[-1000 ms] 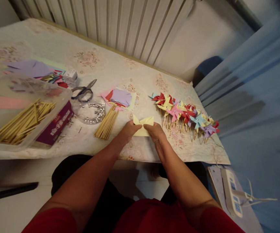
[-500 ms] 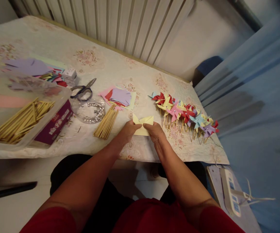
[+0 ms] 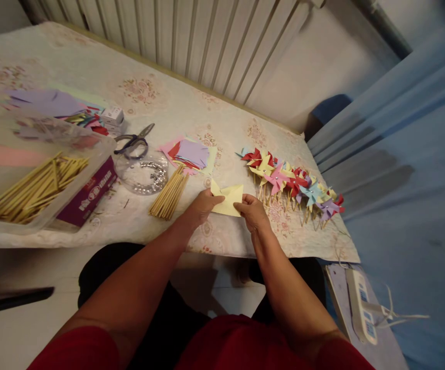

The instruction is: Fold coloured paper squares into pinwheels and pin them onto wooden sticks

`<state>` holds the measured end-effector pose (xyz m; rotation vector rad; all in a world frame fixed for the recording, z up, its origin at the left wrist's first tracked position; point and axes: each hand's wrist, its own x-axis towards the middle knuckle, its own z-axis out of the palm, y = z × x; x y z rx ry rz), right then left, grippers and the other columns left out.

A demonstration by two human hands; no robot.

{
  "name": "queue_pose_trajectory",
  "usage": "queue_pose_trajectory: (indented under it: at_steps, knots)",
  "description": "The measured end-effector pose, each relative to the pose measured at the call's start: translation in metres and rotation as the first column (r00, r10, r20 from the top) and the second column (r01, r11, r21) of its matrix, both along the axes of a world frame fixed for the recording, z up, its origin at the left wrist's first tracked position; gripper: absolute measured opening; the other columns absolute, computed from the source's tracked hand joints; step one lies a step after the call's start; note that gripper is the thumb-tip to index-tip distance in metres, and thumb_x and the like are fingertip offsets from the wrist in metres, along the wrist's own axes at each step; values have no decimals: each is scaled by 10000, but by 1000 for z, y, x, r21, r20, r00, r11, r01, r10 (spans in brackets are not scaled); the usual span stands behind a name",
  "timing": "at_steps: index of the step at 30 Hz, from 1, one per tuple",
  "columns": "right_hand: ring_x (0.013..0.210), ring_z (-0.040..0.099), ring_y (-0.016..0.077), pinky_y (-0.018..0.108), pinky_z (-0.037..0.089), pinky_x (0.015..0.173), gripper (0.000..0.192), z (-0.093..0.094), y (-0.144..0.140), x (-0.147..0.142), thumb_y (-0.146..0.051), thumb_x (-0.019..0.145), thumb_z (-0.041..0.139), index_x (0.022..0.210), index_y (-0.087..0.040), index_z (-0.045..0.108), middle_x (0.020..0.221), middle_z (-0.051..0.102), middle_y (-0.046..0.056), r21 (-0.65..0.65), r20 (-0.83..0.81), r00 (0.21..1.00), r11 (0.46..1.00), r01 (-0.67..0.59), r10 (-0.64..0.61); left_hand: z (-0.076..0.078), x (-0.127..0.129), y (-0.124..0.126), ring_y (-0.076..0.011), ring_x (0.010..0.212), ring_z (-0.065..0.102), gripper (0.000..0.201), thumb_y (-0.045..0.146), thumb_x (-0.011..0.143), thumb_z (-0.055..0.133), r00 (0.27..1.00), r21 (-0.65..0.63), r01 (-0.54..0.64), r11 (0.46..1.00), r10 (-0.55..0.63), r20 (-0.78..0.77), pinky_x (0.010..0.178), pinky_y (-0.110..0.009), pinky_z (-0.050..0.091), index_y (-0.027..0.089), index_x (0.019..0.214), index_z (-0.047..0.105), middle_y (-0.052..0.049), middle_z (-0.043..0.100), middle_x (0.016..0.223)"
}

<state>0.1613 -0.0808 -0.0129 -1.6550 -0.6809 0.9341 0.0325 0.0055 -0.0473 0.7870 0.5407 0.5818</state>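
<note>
A pale yellow piece of paper (image 3: 228,199), cut in from its upper edge, is held between my two hands just above the table's front. My left hand (image 3: 203,204) pinches its left side, thumb on top. At the lower right corner, my right hand (image 3: 253,209) grips it between thumb and fingers. Left of the hands lie a bundle of thin sticks (image 3: 169,194) and a stack of coloured paper squares (image 3: 192,153). Several finished paper pinwheels (image 3: 278,177) on sticks stand in rows to the right.
A clear round dish (image 3: 143,176) of small shiny fasteners lies near dark-handled scissors (image 3: 134,143). On the left is a plastic box (image 3: 102,149) with many sticks, a purple carton (image 3: 87,198) against it. A power strip (image 3: 362,308) rests beyond the table's right edge, by a blue curtain (image 3: 411,195).
My right hand has shifted from the middle of the paper's right half down to its lower right corner. The left hand still holds the left side.
</note>
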Motion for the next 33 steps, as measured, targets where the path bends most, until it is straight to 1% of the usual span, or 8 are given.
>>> queue_pose_trajectory:
  at_steps: [4, 7, 9, 12, 15, 19, 26, 33]
  knots:
    - [618, 576, 147, 283, 476, 616, 291, -2, -4, -2, -309, 603, 678, 862, -193, 615, 715, 649, -9, 46, 252, 965, 997, 67, -76, -2, 0, 1, -156, 643, 650, 332, 207, 652, 710, 1000, -1, 21, 1000, -21, 24, 653, -262, 489, 87, 958, 662, -53, 722, 750]
    - [628, 534, 139, 301, 474, 657, 318, -2, -10, -3, -267, 630, 702, 928, -189, 622, 756, 597, -14, 138, 582, 789, 980, 141, -196, -2, -1, 1, -164, 655, 657, 337, 205, 653, 714, 1000, 3, 17, 1000, -17, 22, 665, -268, 495, 85, 963, 661, -58, 726, 758]
    - [628, 502, 134, 305, 458, 666, 287, -2, -14, -3, -236, 669, 698, 947, -191, 643, 775, 568, -11, 187, 729, 657, 979, 80, -193, -2, -2, 2, -161, 642, 653, 327, 197, 653, 708, 1000, 6, 17, 1000, -17, 10, 659, -268, 493, 82, 956, 660, -61, 726, 761]
    - [639, 498, 141, 297, 437, 654, 161, -1, -21, -1, -200, 762, 634, 914, -204, 685, 753, 545, -4, 177, 797, 601, 975, -133, -63, 0, -3, 2, -147, 620, 639, 316, 177, 655, 688, 1000, 11, 21, 1000, -22, 7, 638, -255, 485, 84, 956, 659, -57, 723, 764]
    - [657, 525, 146, 285, 432, 634, 183, -2, -26, 0, -178, 813, 570, 918, -216, 715, 750, 567, 8, 168, 768, 638, 947, -274, 49, 0, -3, 2, -138, 626, 633, 310, 162, 658, 664, 1000, 14, 9, 1000, -9, 12, 644, -245, 484, 92, 960, 657, -49, 723, 770]
    - [694, 560, 151, 281, 442, 656, 183, -7, -28, 1, -202, 817, 573, 903, -223, 734, 794, 636, 21, 134, 706, 695, 940, -314, 132, 0, -3, 2, -135, 638, 628, 284, 169, 658, 662, 1000, 44, 2, 999, -2, -5, 649, -244, 480, 98, 933, 659, -36, 714, 768]
    - [478, 479, 103, 250, 384, 502, 168, -4, -22, -6, -332, 819, 605, 878, -213, 709, 670, 620, -26, 57, 483, 859, 973, -223, 169, -4, 0, 4, -121, 632, 607, 225, 158, 647, 663, 998, 96, -26, 995, 31, -55, 629, -231, 472, 91, 862, 658, -23, 689, 726]
    - [385, 400, 84, 241, 310, 440, 252, 3, -12, -20, -392, 813, 581, 641, -208, 572, 525, 574, -42, 15, 252, 963, 995, -103, 96, 3, -1, 1, -121, 654, 623, 202, 181, 666, 643, 997, 60, 79, 995, -80, 9, 714, -269, 527, 107, 853, 660, -39, 703, 765]
